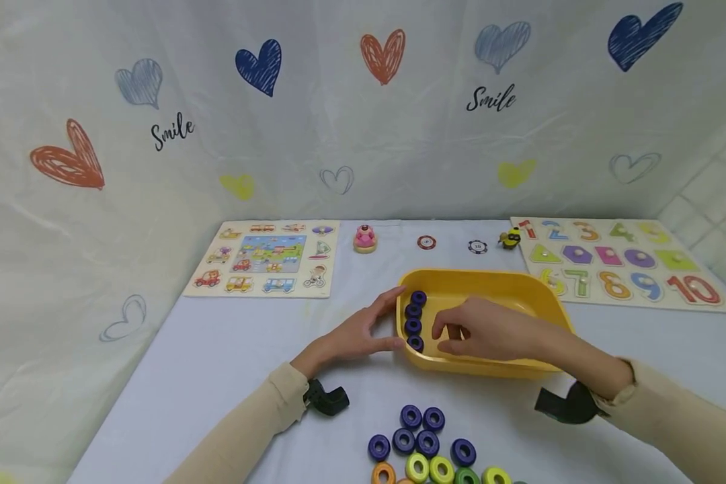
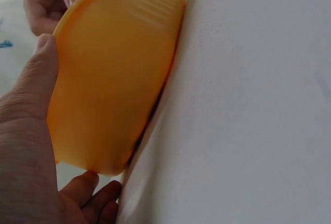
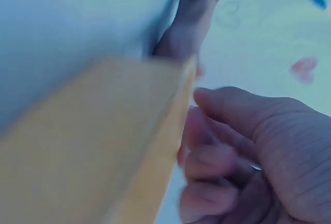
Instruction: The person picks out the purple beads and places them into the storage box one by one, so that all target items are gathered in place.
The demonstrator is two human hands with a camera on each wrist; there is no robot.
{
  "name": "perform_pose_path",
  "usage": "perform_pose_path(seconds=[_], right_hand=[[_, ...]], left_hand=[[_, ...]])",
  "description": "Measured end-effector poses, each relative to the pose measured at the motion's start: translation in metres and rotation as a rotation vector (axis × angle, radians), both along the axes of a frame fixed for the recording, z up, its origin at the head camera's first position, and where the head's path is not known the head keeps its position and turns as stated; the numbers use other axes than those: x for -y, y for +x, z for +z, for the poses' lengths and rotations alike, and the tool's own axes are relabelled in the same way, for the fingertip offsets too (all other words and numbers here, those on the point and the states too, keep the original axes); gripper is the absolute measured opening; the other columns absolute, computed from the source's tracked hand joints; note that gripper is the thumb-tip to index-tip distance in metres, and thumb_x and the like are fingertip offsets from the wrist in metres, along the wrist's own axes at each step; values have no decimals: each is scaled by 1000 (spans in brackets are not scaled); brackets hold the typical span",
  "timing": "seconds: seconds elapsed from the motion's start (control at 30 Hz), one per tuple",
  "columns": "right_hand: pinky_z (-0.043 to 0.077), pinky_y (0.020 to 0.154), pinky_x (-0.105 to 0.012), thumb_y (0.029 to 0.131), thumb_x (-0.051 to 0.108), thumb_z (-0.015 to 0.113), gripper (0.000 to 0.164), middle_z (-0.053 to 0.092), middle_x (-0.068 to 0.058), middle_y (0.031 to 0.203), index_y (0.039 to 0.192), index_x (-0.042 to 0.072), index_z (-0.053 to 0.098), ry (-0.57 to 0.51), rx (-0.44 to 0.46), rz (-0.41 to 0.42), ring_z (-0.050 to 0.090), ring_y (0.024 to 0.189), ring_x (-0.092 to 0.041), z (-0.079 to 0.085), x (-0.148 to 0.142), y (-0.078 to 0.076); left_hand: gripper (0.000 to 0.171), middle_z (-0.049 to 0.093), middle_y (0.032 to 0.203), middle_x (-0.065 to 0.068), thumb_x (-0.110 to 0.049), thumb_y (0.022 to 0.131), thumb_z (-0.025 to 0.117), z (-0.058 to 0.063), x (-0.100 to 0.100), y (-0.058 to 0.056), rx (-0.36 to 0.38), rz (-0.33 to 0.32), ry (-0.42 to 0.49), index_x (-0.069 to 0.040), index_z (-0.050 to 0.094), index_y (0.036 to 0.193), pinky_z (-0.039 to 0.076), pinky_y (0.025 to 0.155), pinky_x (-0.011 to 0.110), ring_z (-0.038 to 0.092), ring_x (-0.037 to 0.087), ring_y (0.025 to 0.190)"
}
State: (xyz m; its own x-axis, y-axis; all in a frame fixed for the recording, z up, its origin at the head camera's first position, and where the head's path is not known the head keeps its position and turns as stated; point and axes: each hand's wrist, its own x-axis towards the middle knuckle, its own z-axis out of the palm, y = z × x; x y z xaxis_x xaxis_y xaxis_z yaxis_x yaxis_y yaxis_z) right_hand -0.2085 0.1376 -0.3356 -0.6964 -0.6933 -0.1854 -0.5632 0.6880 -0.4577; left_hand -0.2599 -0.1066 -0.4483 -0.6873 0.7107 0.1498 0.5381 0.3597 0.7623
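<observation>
A yellow tray (image 1: pixel 490 369) stands on the table, with several dark purple rings (image 1: pixel 413 326) in a row along its inner left wall. My left hand (image 1: pixel 353 333) touches that end from outside, thumb and fingers spread apart. In the left wrist view the thumb (image 2: pixel 44 63) lies at the rim and fingertips touch a lower corner. Over the tray's inside, just right of the row, is my right hand (image 1: pixel 490 329). Its fingers are loosely bent with a small gap to the thumb, and I see nothing held there. The right wrist view is blurred.
Several loose purple rings (image 1: pixel 427 443), yellow rings (image 1: pixel 441 469) and an orange ring (image 1: pixel 384 473) lie nearest me. Behind the tray are a vehicle puzzle board (image 1: pixel 218 286), a number puzzle board (image 1: pixel 626 259), a pink figure (image 1: pixel 365 238), two chips (image 1: pixel 426 243) and a bee figure (image 1: pixel 510 238).
</observation>
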Motion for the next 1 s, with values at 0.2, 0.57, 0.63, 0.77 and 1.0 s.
perform_pose_path(seconds=[0.2,0.57,0.63,0.77,1.0], right_hand=[[42,53,-17,84,30,64,9,50,19,63,91,27,61,-90,21,28,46,57,1,-8,-6,47],[40,49,-14,84,32,62,15,47,23,64,99,30,62,-140,186,230,42,55,7,-47,-22,73],[40,50,-14,84,32,63,15,48,23,64,99,31,62,-146,185,225,43,56,7,-50,-21,73],[40,49,-15,84,31,63,17,49,23,65,100,30,62,-147,204,191,44,55,6,-53,-23,71],[41,50,-16,85,32,62,20,53,19,66,104,27,61,-197,311,115,46,56,4,-59,-37,65]], left_hand=[[88,24,146,-7,-66,75,53,1,-3,-4,-21,-4,-8,-37,6,143,17,108,36,22,6,131],[90,22,147,-5,-68,74,51,0,-1,-6,-21,-5,3,-33,8,144,17,108,36,23,7,131],[90,22,147,-5,-68,74,51,-1,0,-6,-19,-3,3,-32,8,144,17,108,36,23,7,131],[91,23,147,-4,-68,74,52,-2,0,-5,-8,-7,2,-32,7,144,16,108,38,22,7,132],[93,23,147,-3,-70,73,51,-1,-1,-2,-3,-4,-1,-31,7,145,16,108,38,20,6,132]])
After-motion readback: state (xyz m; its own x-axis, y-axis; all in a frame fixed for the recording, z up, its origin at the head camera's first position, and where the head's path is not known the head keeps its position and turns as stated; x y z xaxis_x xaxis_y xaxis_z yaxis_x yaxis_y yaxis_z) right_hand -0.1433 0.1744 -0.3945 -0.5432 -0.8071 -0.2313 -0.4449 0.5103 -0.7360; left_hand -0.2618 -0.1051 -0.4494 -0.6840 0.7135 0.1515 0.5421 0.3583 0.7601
